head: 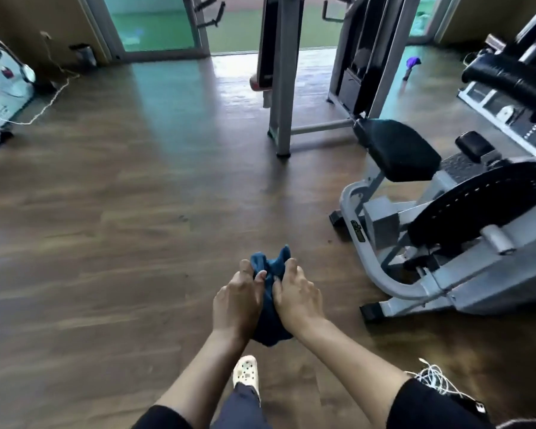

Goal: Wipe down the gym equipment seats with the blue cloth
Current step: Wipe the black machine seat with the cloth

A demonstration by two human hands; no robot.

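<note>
Head view: plank floor under black gym seat.

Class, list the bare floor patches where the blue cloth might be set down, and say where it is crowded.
Bare wood floor spreads wide between the left-hand machine and the grey upright frame. A narrower strip lies between the blue cloth and the seat machine's base. Crowded: the right side, with the black seat, frames and white wires.
</note>
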